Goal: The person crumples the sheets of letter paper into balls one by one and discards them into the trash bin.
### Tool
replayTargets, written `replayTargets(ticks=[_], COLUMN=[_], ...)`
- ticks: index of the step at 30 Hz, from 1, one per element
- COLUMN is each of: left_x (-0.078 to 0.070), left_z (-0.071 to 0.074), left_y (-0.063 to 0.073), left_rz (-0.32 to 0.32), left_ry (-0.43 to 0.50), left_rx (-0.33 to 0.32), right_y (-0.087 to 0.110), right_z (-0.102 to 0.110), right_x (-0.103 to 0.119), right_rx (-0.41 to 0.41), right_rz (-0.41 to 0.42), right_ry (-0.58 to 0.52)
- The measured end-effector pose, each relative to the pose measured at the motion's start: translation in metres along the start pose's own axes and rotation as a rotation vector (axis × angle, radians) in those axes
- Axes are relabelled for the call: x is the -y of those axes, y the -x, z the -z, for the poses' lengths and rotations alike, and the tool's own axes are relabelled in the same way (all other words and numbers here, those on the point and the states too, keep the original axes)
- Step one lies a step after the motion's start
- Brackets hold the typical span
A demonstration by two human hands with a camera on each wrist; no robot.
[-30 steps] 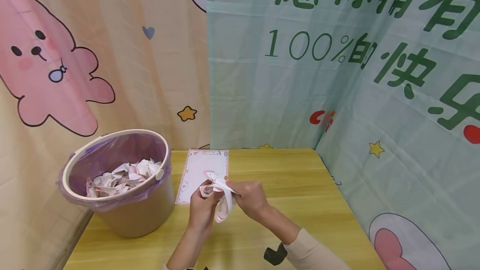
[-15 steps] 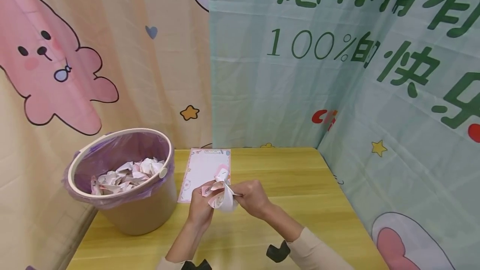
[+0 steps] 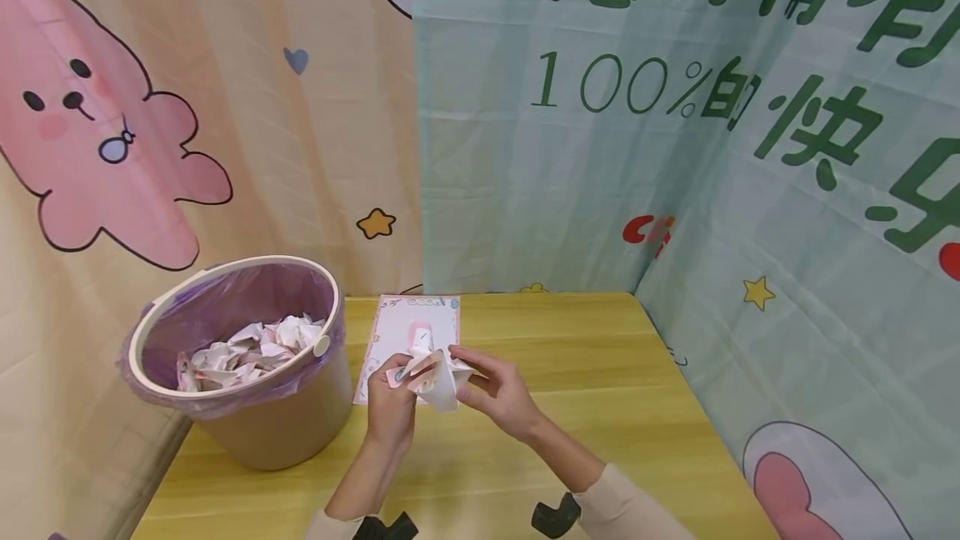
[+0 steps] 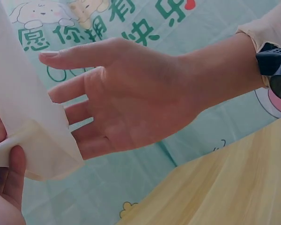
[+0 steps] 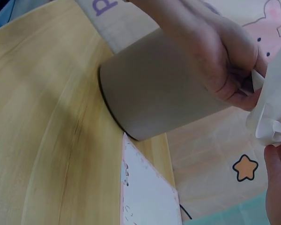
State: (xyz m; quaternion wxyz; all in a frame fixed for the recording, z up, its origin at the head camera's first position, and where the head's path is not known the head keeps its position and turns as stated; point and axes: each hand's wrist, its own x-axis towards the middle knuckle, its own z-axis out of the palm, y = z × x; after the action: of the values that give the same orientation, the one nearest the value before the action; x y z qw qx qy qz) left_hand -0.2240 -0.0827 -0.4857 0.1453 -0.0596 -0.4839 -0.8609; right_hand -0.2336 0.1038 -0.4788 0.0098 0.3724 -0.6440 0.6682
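Observation:
A partly crumpled, curled sheet of white paper with pink print (image 3: 442, 382) is held above the table, in front of me. My left hand (image 3: 392, 417) grips its left side, the fingers curled at its edge, as the left wrist view also shows. On the other side, my right hand (image 3: 504, 397) has its fingers extended along the paper, with the thumb (image 4: 61, 60) standing apart from it. Behind both hands a flat, pink-bordered sheet (image 3: 390, 332) lies on the table, partly overlapped by the held paper.
A beige bucket (image 3: 262, 440) with a purple bag liner (image 3: 240, 298) stands at the table's left, with several crumpled papers (image 3: 258, 348) inside. Printed curtains (image 3: 525, 207) hang behind and on the right of the wooden table (image 3: 585, 340).
The right hand has loosened from a closed pinch, its fingers spreading and straightening beside the paper. The paper has changed shape, its hanging loop now shorter; the left hand keeps its grip.

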Motion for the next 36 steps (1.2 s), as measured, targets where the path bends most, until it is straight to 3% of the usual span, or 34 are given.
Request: replayTargets(ticks=[9,17,21,24,26,29,33,36], left_x=[-0.004,-0.010,-0.013,-0.014,-0.014,-0.015,-0.015,-0.014], left_z=[-0.003,-0.004,0.001,0.005,0.008,0.011,0.013,0.014], left_y=[-0.003,-0.003,-0.004,-0.004,-0.003,-0.002,0.000,0.003], left_rz=[-0.056,-0.097,-0.103,-0.096,-0.091,-0.062,-0.009,0.001], left_ry=[-0.007,-0.045,-0.032,-0.018,-0.008,0.020,0.071,0.105], left_rx=[0.020,0.050,0.122,0.181,0.217,0.295,0.421,0.489], right_y=[0.004,0.006,0.004,0.002,0.001,-0.001,-0.002,-0.002], right_z=[-0.012,-0.021,-0.018,-0.014,-0.010,-0.005,0.001,0.003], right_x=[-0.009,-0.011,-0.010,-0.008,-0.007,-0.005,-0.002,-0.001], right_rx=[-0.047,-0.162,-0.180,-0.168,-0.154,-0.137,-0.119,-0.067], right_rz=[-0.077,0.035,0.099,0.098,0.052,-0.091,-0.320,-0.418], right_ry=[-0.021,0.194,0.169,0.140,0.131,0.048,-0.153,-0.290])
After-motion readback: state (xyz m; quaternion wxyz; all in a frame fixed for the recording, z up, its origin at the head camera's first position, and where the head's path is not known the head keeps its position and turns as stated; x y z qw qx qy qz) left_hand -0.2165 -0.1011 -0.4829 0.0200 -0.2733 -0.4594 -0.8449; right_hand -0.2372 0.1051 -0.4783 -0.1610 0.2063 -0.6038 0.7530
